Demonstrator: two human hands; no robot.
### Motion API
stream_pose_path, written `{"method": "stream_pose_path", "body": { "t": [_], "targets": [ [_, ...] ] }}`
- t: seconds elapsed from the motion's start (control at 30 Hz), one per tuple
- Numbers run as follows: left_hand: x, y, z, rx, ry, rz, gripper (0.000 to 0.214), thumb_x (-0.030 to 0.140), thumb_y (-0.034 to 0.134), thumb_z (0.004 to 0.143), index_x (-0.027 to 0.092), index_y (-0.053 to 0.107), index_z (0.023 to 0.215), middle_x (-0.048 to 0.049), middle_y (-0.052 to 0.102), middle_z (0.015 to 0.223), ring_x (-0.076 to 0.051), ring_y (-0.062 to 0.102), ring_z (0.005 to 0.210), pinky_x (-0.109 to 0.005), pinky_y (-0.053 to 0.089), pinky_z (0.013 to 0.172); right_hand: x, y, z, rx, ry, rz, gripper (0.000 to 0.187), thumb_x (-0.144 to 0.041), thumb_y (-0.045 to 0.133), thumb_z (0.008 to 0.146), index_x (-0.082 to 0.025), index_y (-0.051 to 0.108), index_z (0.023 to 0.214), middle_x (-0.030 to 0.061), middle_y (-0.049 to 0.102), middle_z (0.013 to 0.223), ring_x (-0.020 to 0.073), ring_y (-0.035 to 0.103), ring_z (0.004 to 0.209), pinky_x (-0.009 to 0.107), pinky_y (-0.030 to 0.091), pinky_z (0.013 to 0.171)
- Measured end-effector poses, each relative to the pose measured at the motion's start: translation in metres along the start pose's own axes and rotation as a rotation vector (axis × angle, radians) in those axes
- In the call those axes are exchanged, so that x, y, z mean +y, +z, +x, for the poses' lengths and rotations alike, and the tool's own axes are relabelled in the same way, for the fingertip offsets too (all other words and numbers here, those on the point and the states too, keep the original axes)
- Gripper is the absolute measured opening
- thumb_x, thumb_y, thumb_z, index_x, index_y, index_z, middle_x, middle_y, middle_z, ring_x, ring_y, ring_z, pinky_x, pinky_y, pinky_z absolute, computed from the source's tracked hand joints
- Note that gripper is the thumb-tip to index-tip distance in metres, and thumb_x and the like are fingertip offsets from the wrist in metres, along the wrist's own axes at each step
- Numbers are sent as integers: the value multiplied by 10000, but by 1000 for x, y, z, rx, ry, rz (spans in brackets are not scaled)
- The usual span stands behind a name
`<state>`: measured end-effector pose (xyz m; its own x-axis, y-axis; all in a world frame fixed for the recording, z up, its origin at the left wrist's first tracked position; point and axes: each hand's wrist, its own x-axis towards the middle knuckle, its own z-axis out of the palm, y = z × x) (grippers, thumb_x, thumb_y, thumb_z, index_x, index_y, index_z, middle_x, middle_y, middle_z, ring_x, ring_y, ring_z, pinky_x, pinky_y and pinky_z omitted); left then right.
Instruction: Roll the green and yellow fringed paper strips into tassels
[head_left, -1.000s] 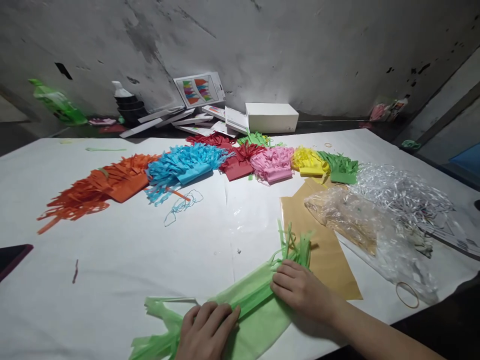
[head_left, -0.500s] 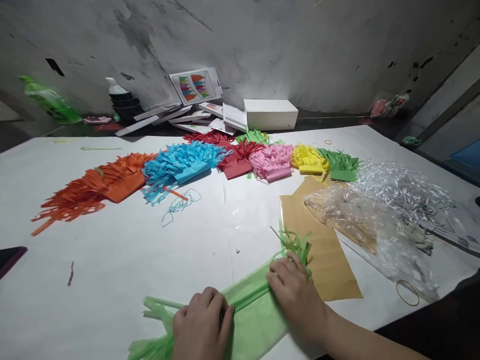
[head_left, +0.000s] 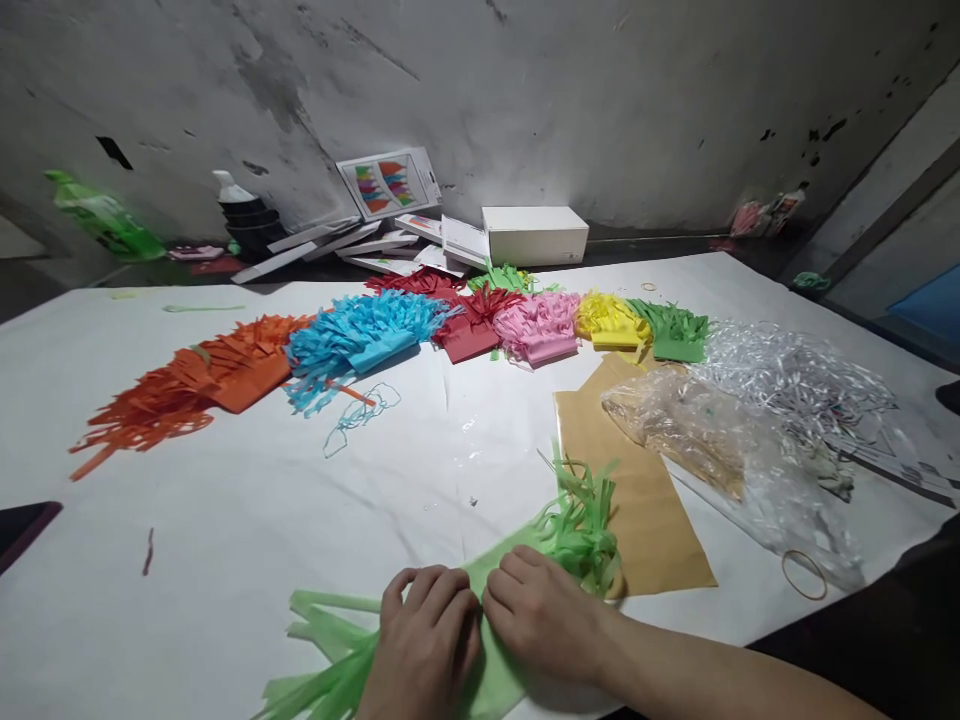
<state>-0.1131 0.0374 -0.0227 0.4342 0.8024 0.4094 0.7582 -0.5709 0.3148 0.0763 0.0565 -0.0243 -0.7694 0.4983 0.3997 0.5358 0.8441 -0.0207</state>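
Observation:
Light green tissue paper [head_left: 499, 665] with fringed ends lies on the white-covered table near my body. My left hand [head_left: 429, 635] is closed on its middle, fingers curled over the paper. Close beside it, my right hand [head_left: 546, 610] also grips the sheet with bent fingers. What lies right under the fingertips is hidden. One fringe [head_left: 322, 640] fans out to the left of my left hand. The other fringe [head_left: 585, 520] bunches up beyond my right hand, partly over a brown paper envelope [head_left: 645, 500].
A row of tissue tassels crosses the table: orange [head_left: 247, 380], blue [head_left: 382, 350], red [head_left: 472, 340], pink [head_left: 551, 345], yellow [head_left: 619, 338] and dark green [head_left: 679, 350]. Clear plastic wrap [head_left: 780, 500] and silver tinsel [head_left: 802, 375] lie right. Behind stands a white box [head_left: 536, 245].
My right hand has slid left and towards me along the green tissue paper, close to my left hand. The left hand has shifted slightly right. More of the right fringe shows.

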Motion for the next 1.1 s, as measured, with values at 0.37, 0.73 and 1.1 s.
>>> {"method": "stream_pose_path", "body": {
  "t": [0.37, 0.73, 1.1],
  "targets": [
    [-18, 3, -18, -22, 79, 74, 113, 161, 617, 930, 270, 633, 953, 30, 747, 949, -209, 613, 916, -388, 314, 892, 26, -13, -33, -29, 41, -7, 189, -58, 532, 927, -147, 596, 772, 40, 542, 768, 205, 437, 733, 363, 401, 831],
    [12, -6, 4, -168, -234, 244, 223, 133, 460, 931, 218, 624, 806, -59, 683, 925, -255, 620, 856, -456, 335, 824, 21, -16, -27, -179, 347, -72, 154, -71, 601, 898, -197, 556, 822, 45, 584, 881, 244, 488, 885, 497, 308, 1063],
    [7, -1, 26, -200, 75, 215, 263, 12, 562, 844, 214, 643, 697, -2, 664, 763, -216, 584, 772, -404, 361, 839, 8, -6, -17, -74, 131, -29, 104, -104, 533, 949, -146, 625, 927, 50, 598, 851, 232, 485, 816, 471, 305, 1067]
  ]
}}
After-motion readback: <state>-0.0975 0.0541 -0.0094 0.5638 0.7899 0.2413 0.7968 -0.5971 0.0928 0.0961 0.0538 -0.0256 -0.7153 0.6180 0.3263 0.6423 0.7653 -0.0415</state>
